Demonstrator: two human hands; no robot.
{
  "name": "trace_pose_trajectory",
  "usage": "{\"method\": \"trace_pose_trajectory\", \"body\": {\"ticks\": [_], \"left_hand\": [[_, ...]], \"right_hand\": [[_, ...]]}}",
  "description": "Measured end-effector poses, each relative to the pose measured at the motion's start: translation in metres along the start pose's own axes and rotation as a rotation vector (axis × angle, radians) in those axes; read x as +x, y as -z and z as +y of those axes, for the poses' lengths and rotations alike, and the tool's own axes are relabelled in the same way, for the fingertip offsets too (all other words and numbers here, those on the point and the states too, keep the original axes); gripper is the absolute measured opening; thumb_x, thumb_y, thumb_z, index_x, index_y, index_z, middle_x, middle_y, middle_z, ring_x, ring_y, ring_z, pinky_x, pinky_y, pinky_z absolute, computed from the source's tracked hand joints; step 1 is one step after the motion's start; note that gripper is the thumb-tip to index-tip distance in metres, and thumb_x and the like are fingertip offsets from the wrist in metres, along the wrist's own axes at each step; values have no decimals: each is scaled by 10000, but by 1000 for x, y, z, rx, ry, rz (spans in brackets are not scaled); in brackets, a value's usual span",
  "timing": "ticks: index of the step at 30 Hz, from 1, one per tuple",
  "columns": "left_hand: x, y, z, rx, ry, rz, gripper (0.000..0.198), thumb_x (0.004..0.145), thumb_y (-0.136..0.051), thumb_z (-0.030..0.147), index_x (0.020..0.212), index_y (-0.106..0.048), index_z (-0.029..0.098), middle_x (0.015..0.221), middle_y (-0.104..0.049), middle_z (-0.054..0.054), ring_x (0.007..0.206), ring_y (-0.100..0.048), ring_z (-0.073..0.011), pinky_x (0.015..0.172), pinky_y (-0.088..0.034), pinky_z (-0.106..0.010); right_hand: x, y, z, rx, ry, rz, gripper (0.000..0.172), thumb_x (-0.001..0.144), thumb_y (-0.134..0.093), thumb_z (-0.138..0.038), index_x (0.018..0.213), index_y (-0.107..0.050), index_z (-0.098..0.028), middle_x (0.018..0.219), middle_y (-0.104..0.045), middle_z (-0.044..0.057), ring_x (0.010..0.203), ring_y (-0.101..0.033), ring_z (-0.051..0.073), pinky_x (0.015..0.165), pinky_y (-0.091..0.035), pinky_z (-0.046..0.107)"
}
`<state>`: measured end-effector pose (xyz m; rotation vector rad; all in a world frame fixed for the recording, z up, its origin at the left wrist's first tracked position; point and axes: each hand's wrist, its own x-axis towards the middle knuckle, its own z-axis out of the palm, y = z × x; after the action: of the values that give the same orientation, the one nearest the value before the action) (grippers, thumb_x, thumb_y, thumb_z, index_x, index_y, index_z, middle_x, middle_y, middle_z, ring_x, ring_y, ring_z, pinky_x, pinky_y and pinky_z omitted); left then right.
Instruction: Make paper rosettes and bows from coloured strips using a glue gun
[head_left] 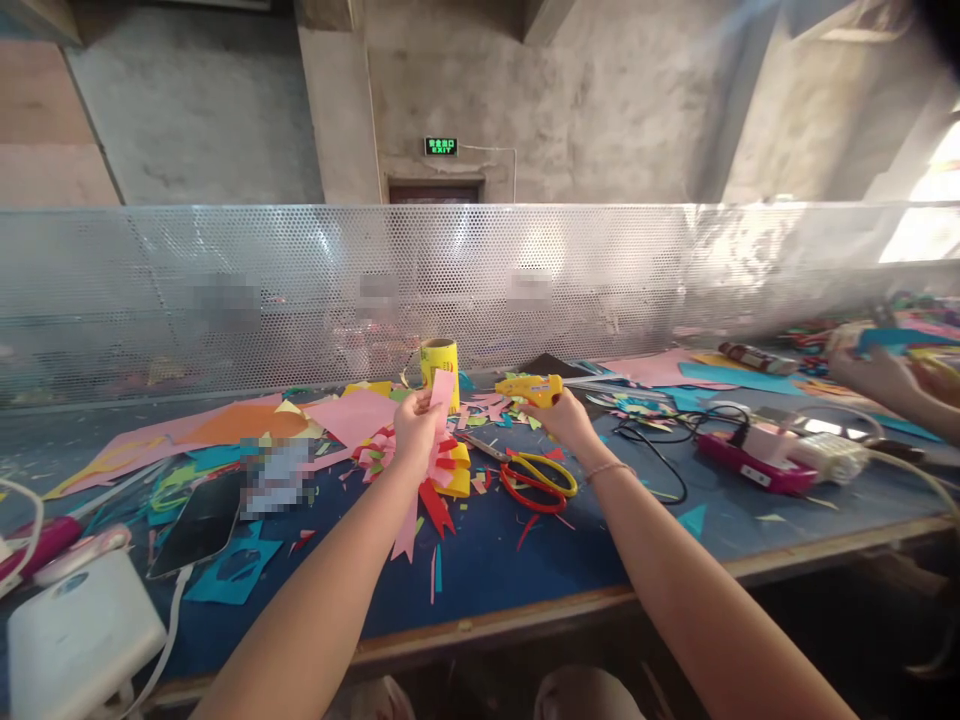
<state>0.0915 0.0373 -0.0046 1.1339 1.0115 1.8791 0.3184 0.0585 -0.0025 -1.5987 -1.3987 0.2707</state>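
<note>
Between the fingers of my left hand is a pink paper strip, pointing up. My right hand grips a yellow hot glue gun, its nozzle aimed left toward the strip, with a gap between them. Below my left hand lies a rosette of pink, red and yellow paper, partly hidden by that hand. Just behind stands a yellow cylindrical can. Scissors with red and yellow handles rest on the table under my right hand.
Coloured paper sheets and scraps cover the blue table. At left are a phone and a white power bank. A magenta power strip with cables sits at right. Another person's hand works at far right. A perforated metal screen runs behind.
</note>
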Motion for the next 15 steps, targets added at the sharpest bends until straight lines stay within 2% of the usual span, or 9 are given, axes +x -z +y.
{"method": "trace_pose_trajectory", "body": {"ticks": [3,6,9,12,15], "left_hand": [[7,4,-4,-57,28,25,158,569,-654,139,724,-631,161,754,-678,-31,727,-628,-166,701,-475,-277],[13,8,-4,-68,33,52,141,566,-667,187,702,-641,162,724,-678,-22,701,-621,-163,676,-468,-274],[16,12,-1,-74,30,91,135,551,-679,188,681,-650,166,681,-668,-8,689,-608,-155,682,-461,-270],[17,16,3,-78,26,121,104,547,-690,186,643,-653,166,664,-661,-5,698,-596,-150,696,-450,-264],[20,19,4,-89,30,140,105,546,-701,199,635,-654,167,656,-655,-6,692,-589,-148,684,-440,-261]], "right_hand": [[11,11,13,-127,-150,-74,261,739,-637,-378,858,-618,-145,697,-674,70,549,-623,166,533,-442,251],[20,21,27,-215,-187,-51,263,780,-594,-378,797,-641,-120,673,-666,109,671,-659,226,588,-451,277],[24,26,39,-309,-215,-29,221,763,-608,-327,752,-658,-112,736,-672,154,844,-656,289,671,-457,308],[23,30,49,-365,-249,-23,116,693,-654,-219,766,-670,-129,818,-677,157,911,-643,299,719,-465,321],[16,33,52,-414,-287,32,234,608,-712,-192,823,-667,-111,966,-643,229,998,-591,390,760,-464,440]]}}
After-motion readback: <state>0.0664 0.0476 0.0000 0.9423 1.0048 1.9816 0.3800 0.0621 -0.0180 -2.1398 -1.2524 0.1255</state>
